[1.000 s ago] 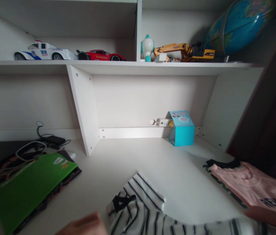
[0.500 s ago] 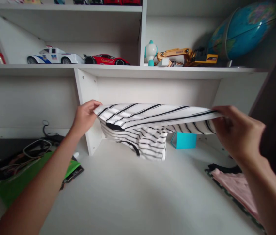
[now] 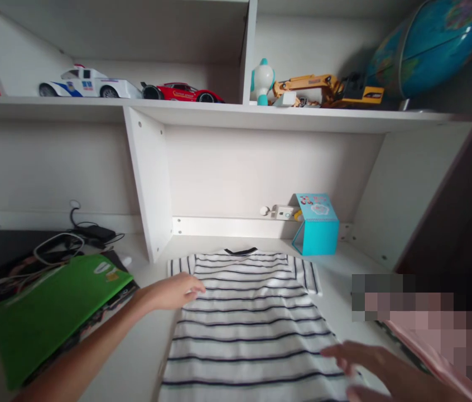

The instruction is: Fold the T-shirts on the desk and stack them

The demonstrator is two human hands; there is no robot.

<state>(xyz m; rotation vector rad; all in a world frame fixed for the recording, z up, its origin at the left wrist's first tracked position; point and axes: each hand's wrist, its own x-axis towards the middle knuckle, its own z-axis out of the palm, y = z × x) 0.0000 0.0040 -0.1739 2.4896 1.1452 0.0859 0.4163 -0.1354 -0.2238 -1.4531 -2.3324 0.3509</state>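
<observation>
A white T-shirt with dark stripes [image 3: 246,318] lies spread flat on the desk, its black-trimmed neck toward the back panel. Both short sleeves point outward. My left hand [image 3: 173,291] is over its left edge just below the sleeve, fingers loosely stretched and holding nothing. At the lower right, my right hand [image 3: 361,363] hovers by the shirt's right side with fingers apart. Whether either hand touches the cloth I cannot tell. The shirt's bottom hem is outside the view.
A turquoise desk calendar [image 3: 320,237] stands behind the right sleeve, beside a wall socket [image 3: 284,212]. On the left lie a green folder [image 3: 64,301], cables and a black laptop [image 3: 5,251]. Pink cloth [image 3: 420,346] is at right. Toy vehicles and a globe [image 3: 437,50] occupy the shelf above.
The striped T-shirt, held stretched in the air between both hands before, is now laid flat on the desk. Both hands have let go and come down; the view tilts lower.
</observation>
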